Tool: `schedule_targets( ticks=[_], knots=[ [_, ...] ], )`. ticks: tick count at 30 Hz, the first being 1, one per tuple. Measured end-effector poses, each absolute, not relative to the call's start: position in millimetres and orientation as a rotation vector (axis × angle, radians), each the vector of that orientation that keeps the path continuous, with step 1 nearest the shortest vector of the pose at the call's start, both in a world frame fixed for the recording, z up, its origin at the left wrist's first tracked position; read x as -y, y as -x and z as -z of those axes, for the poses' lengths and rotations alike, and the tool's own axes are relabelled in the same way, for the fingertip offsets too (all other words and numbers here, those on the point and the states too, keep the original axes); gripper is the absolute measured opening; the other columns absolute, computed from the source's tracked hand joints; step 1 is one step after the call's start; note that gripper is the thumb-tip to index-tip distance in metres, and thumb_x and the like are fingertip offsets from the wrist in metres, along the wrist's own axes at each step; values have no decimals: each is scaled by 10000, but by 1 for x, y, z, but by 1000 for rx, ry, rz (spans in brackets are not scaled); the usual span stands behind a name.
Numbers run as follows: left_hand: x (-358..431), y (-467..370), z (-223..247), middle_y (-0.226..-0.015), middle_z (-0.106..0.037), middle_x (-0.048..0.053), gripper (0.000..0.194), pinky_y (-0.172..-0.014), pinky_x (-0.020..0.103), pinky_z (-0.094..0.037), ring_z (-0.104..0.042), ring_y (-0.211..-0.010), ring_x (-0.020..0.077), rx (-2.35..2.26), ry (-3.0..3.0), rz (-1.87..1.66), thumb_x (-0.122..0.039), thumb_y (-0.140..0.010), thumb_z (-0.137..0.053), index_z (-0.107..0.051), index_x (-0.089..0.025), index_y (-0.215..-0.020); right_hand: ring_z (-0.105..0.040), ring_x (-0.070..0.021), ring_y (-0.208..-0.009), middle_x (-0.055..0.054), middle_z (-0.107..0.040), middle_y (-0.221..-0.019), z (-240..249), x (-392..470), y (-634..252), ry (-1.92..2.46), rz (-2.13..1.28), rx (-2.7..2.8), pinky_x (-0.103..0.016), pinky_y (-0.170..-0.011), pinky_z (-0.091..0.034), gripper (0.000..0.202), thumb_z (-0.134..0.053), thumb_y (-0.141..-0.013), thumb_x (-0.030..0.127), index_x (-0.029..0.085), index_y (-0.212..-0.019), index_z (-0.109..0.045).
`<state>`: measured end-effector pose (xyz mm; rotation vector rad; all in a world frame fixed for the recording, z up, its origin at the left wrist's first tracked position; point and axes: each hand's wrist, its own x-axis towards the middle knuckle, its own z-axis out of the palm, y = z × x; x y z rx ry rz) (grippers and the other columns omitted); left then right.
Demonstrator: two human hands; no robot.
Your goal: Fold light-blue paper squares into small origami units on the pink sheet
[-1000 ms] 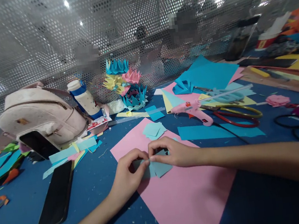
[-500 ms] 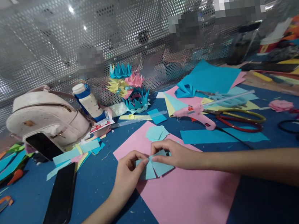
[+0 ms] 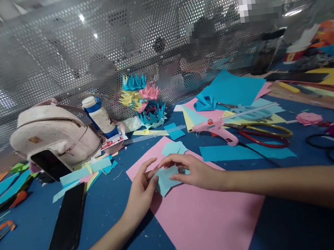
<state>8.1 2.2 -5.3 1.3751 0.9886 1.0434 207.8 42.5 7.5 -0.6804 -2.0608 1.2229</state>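
A small light-blue piece of cut paper [image 3: 165, 182] with a jagged lower edge is held between my hands, above a large pink sheet [image 3: 209, 221]. My left hand [image 3: 140, 188] pinches its left edge between thumb and fingers. From the right, my right hand [image 3: 194, 172] grips the same paper, thumb in front and fingertips at the top edge. Part of the paper behind the right fingers is hidden. Just beyond the hands, a stack of cut light-blue paper pieces [image 3: 174, 147] lies on the pink sheet.
A pink glue gun [image 3: 216, 129] and red-and-yellow-handled scissors [image 3: 265, 135] lie to the right by a blue paper strip [image 3: 246, 151]. Folded paper flowers [image 3: 152, 112] stand behind. On the left are a phone [image 3: 65, 224], a backpack [image 3: 53, 128] and a bottle [image 3: 100, 117].
The light-blue paper, earlier showing a split between two flaps, has been turned and now shows one broad face. My left fingers have loosened and spread slightly.
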Motion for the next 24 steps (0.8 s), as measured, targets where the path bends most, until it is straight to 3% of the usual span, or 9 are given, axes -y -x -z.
schedule_targets(
  ticks=[7, 11, 14, 17, 19, 21, 24],
  knots=[
    [5, -10, 5, -1083, -672, 105, 565, -767, 294, -485, -645, -890, 185, -935, -1479, -998, -221, -920, -478, -272, -208, -1446, -544, -134, -836, -40, -540, -1102, -3, -40, -206, 675, -1066, 2079, -246, -695, -471, 337, -698, -772, 134, 217, -1074, -572],
    [9, -11, 4, -1327, -537, 123, 678, -883, 342, -481, -564, -1132, 225, -884, -1498, -1057, -214, -926, -493, -134, -292, -1495, -513, -144, -835, -37, -525, -1070, -3, -40, -205, 690, -955, 2132, -252, -695, -463, 387, -748, -737, 154, 210, -1074, -566],
    [12, -11, 2, -1401, -465, 116, 721, -834, 356, -508, -608, -986, 195, -852, -1513, -1073, -226, -929, -506, -83, -356, -1498, -506, -152, -843, -38, -520, -1054, -4, -39, -205, 696, -868, 2152, -274, -731, -460, 329, -742, -762, 190, 213, -1049, -584],
    [14, -10, 3, -1406, -447, 116, 749, -663, 291, -521, -600, -759, 125, -824, -1536, -1058, -230, -920, -526, -71, -395, -1491, -522, -178, -947, -45, -512, -1068, -5, -38, -205, 679, -823, 2172, -297, -793, -455, 172, -714, -799, 214, 205, -940, -616],
    [14, -10, 5, -1398, -442, 119, 762, -596, 254, -506, -587, -728, 111, -798, -1555, -1058, -228, -908, -540, -75, -397, -1488, -518, -193, -1033, -48, -521, -1086, -5, -39, -205, 642, -799, 2161, -327, -882, -431, 64, -664, -846, 222, 200, -892, -624],
    [13, -10, 6, -1376, -443, 120, 747, -647, 274, -531, -607, -793, 130, -784, -1582, -1083, -227, -903, -538, -97, -379, -1487, -522, -202, -1051, -52, -548, -1078, -4, -41, -204, 621, -816, 2115, -347, -909, -416, 51, -585, -901, 239, 199, -903, -617],
    [12, -13, 4, -1334, -443, 118, 642, -824, 368, -537, -626, -932, 176, -833, -1683, -1170, -202, -922, -485, -181, -335, -1472, -558, -198, -904, -43, -578, -929, -5, -48, -204, 703, -939, 1968, -330, -780, -453, 148, -466, -956, 287, 196, -917, -575]
  ],
)
